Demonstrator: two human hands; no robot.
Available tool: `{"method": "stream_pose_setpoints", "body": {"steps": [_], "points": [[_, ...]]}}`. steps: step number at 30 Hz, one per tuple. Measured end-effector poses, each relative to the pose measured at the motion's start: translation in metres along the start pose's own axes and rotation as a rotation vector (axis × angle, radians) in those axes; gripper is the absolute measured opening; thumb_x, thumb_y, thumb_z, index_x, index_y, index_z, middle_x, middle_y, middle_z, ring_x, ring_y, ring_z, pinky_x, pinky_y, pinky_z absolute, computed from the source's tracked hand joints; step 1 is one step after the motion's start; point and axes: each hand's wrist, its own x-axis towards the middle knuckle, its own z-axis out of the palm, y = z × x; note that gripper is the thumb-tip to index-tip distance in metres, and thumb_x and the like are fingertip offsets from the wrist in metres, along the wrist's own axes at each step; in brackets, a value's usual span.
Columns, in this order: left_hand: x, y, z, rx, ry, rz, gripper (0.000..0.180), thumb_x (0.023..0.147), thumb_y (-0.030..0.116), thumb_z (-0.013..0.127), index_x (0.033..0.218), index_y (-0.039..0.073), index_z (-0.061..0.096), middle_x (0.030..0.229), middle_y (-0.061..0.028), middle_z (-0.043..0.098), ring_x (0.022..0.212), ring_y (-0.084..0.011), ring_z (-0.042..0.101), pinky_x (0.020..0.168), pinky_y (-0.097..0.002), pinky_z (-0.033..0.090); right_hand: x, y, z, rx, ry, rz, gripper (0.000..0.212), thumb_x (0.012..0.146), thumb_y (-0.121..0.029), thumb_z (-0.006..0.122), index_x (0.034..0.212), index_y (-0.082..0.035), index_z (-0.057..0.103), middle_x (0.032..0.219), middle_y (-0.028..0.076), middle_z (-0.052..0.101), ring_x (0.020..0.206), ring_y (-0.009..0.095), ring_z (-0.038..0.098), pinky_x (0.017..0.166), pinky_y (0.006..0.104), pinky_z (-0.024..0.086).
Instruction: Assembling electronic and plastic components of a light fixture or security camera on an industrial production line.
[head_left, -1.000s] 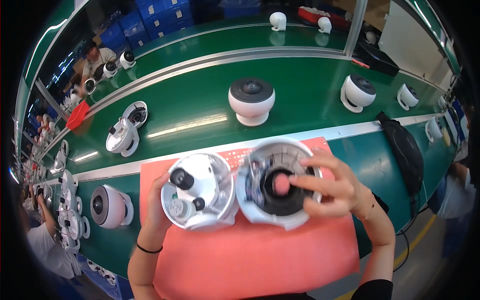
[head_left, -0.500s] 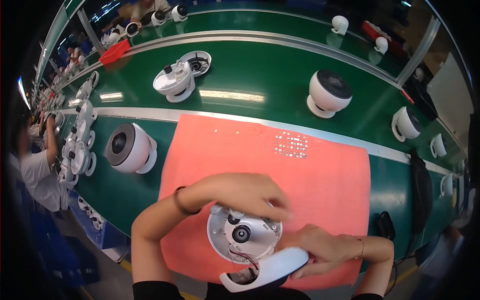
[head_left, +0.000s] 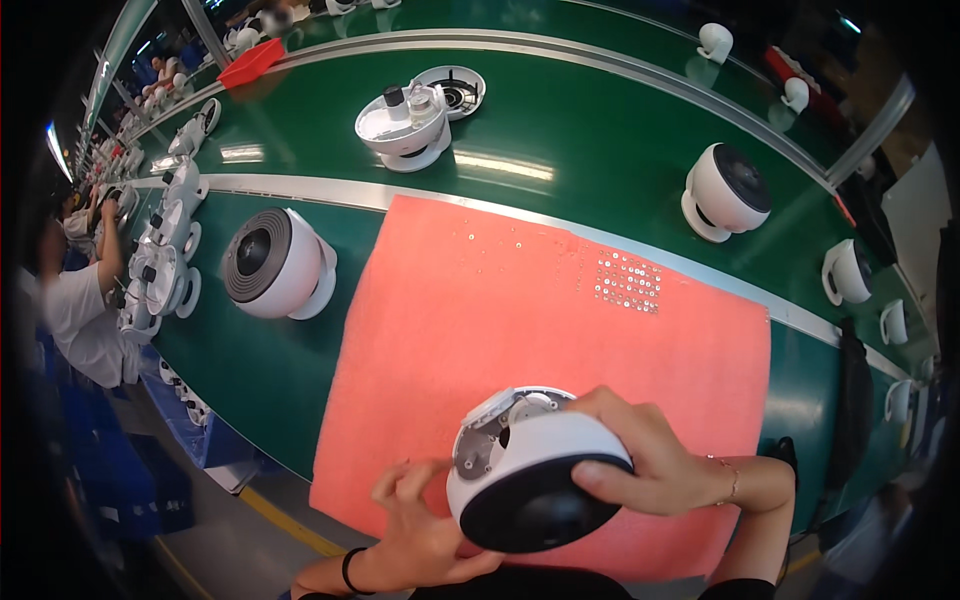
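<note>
Over the front of the pink mat (head_left: pixel 400 380), a white rounded housing with a black round front (head_left: pixel 560 445) is tilted with its black face toward me. My right hand (head_left: pixel 650 460) grips it from the right, thumb on the black face and fingers over the far side. Behind the shell, an opened base part (head_left: pixel 480 450) shows its grey inside; how the two parts join is hidden. My left hand (head_left: pixel 425 530) is at the housing's lower left, fingers apart and curved, thumb near the black front's lower edge.
Small metal screws (head_left: pixel 628 282) sit in rows at the mat's far edge, with loose ones further left. A finished-looking white unit with a ringed black face (head_left: pixel 280 262) stands left. Beyond the metal rail, an opened unit (head_left: pixel 405 125) and a black-faced unit (head_left: pixel 728 190) stand on green surface.
The shell has been turned and brought over the base part, its black face now toward me. My left hand has come from above the base to the lower left. The view has shifted.
</note>
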Motion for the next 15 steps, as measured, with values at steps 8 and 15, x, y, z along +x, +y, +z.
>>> {"method": "stream_pose_setpoints", "body": {"steps": [8,15], "points": [[0.017,-0.030,-0.015,-0.578,0.178,-0.128,0.041,0.065,0.031,0.073,0.086,-0.003,0.062,0.118,-0.0251,0.050,0.102,-0.0324,0.053,0.086,-0.0429,0.040,0.012,-0.004,0.010,-0.126,0.042,0.104,0.034,0.085,-0.022,0.055,0.109,0.000,0.045,0.087,0.012,0.061,0.080,0.020,0.062,0.069,0.0291,0.047],[0.028,-0.018,-0.040,-0.301,0.093,-0.231,0.039,0.053,0.025,0.082,0.071,-0.002,0.060,0.076,-0.0145,0.065,0.065,-0.0204,0.066,0.058,-0.0251,0.050,0.022,-0.020,0.007,-0.691,0.068,-0.038,0.026,0.080,-0.025,0.059,0.089,-0.001,0.055,0.074,0.014,0.057,0.059,0.027,0.058,0.053,0.0319,0.046]]}}
